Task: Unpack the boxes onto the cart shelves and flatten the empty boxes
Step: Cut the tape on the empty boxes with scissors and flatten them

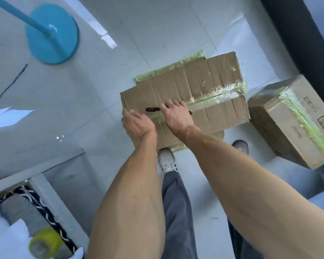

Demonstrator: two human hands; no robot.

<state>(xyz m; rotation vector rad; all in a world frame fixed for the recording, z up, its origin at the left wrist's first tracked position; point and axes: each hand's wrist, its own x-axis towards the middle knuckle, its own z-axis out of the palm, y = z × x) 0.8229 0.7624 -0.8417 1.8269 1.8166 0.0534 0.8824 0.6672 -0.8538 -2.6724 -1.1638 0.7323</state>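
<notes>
In the middle of the frame a cardboard box [185,98], sealed with yellow-green tape, lies on the pale tiled floor [82,90], and both bare hands are on its near end. The left hand [137,124] curls its fingers round the box's left corner, while the right hand [176,114] lies on top with fingers spread over a dark slim tool [152,109], though whether it grips the tool I cannot tell. A second taped box [292,124] stands at the right edge, a blue round stand base [52,34] at upper left, and a roll of yellow tape [44,242] at lower left.
</notes>
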